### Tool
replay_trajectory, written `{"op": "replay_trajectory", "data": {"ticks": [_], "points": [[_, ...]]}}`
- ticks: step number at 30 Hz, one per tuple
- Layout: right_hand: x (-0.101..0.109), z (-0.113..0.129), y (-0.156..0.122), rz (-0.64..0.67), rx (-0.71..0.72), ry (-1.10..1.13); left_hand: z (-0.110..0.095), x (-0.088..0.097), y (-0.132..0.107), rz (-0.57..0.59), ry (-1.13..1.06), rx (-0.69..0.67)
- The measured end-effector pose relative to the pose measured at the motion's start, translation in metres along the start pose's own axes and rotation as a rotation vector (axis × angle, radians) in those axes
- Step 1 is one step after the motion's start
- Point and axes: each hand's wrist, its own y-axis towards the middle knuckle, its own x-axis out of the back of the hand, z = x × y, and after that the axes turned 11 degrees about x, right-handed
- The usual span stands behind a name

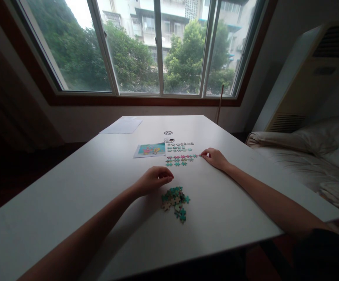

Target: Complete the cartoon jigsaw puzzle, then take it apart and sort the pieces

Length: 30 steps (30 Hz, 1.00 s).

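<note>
My right hand [214, 158] pinches a small jigsaw puzzle piece [200, 155] at the right end of a row on the white table. Several rows of spaced-out puzzle pieces [177, 159] lie to the left of that hand, pink and teal among them. Curled with its fingertips together, my left hand [154, 179] hovers just above and behind a loose pile of puzzle pieces [173, 199]; whether it holds anything is hidden. The pile mixes teal, green and bare tan pieces. A colourful reference picture [149, 150] lies left of the rows.
On the white table [99, 203], two small round items [168, 139] sit beyond the rows, and white paper sheets [121, 125] lie at the far left corner. A window stands behind the table. To the right are a pale sofa [298, 148] and a tall floor-standing unit [298, 74].
</note>
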Motion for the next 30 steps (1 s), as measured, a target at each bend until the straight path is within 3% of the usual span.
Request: {"op": "replay_trajectory", "data": {"ticks": [8,13,16,22,30], "points": [[0.001,0.001,0.000,-0.012,0.011,0.005,0.000,-0.001,0.000,0.007,0.014,0.003],[0.003,0.005,0.001,-0.090,0.023,0.026,-0.001,-0.002,-0.001,0.051,0.042,0.006],[0.004,0.016,0.001,-0.111,0.100,0.101,-0.006,-0.005,-0.006,0.095,0.077,-0.012],[0.005,0.052,0.000,-0.043,0.272,0.230,-0.021,-0.010,-0.015,0.156,0.166,-0.188],[0.009,0.079,-0.001,0.029,0.381,0.271,-0.020,-0.012,-0.016,0.128,0.182,-0.187]]}}
